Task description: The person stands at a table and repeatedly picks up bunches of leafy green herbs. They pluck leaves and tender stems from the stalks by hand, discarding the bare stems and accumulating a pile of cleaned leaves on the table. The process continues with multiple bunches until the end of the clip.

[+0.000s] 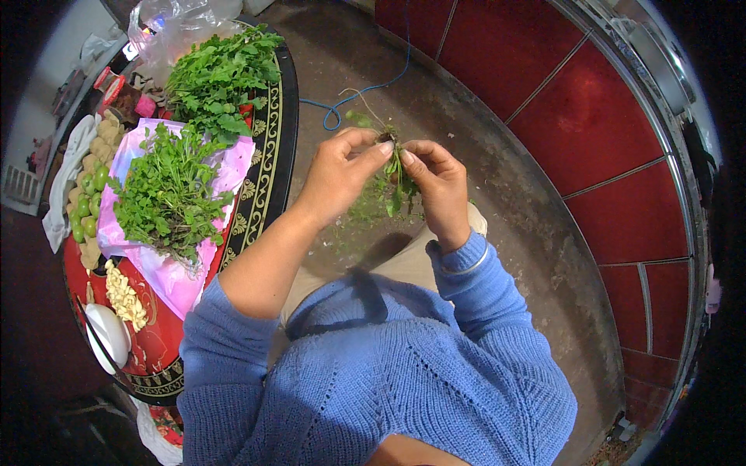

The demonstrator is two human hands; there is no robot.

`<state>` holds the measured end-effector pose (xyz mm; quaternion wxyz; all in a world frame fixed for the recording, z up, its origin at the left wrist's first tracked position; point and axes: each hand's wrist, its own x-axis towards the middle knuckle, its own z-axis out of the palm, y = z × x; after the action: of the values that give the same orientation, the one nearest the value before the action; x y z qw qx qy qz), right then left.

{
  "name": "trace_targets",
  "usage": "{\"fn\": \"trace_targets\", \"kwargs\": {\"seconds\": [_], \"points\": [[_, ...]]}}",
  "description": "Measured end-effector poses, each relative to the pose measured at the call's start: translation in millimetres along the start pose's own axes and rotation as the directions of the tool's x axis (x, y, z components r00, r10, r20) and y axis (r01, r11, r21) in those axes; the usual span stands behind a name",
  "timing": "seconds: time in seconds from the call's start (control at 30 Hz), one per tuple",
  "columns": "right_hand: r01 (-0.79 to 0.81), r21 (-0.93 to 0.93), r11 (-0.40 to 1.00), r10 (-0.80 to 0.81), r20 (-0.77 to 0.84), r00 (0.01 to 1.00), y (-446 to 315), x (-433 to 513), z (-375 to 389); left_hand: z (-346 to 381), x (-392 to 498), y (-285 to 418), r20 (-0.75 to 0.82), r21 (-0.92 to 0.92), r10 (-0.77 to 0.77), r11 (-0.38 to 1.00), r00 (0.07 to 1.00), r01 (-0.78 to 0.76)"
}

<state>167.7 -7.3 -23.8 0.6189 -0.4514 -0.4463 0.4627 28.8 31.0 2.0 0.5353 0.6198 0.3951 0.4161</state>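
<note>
My left hand (345, 169) pinches the root end of a small leafy green plant (398, 185) between thumb and forefinger. At the same plant my right hand (436, 185) closes its thumb and fingers on the stems from the other side. The plant's leaves hang down between the hands, and a thin root sticks up above them. To the left, a heap of leafy greens with roots (169, 192) lies on a pink plastic sheet (137, 253) on a round table. Beyond it rests a second pile of greens (224, 76).
The red and black table (247, 189) also holds peeled garlic cloves (123, 296), a white bowl (109, 338), green fruits (87, 201), a jar with a red lid (113, 90) and clear plastic bags (175, 29). A blue cord (364, 90) crosses the floor. Red tiled panels (524, 64) stand at right.
</note>
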Motion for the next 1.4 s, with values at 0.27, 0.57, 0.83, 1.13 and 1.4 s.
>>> {"fn": "trace_targets", "kwargs": {"seconds": [0.27,0.57,0.83,1.13,1.4], "points": [[-0.074,-0.019,0.997,0.075,0.062,0.995,2.9,-0.2,1.6,-0.3,-2.0,4.2,-0.047,-0.082,-0.06,0.995,0.997,0.056],[-0.285,0.34,0.896,0.265,0.105,0.959,-3.2,-1.2,5.5,0.1,-1.8,3.7,-0.056,-0.1,-0.077,0.992,0.995,0.072],[-0.262,0.122,0.957,0.253,0.085,0.964,-2.8,1.7,2.3,-1.7,-0.9,1.2,-0.055,-0.047,-0.072,0.997,0.996,0.069],[-0.33,0.267,0.906,0.303,0.136,0.943,-1.9,2.0,-0.8,-1.6,-2.8,6.1,-0.046,-0.026,-0.113,0.993,0.993,0.112],[-0.374,0.417,0.829,0.325,0.186,0.927,-3.8,1.7,-3.3,-5.3,1.0,-1.8,-0.046,-0.005,-0.108,0.994,0.993,0.108]]}}
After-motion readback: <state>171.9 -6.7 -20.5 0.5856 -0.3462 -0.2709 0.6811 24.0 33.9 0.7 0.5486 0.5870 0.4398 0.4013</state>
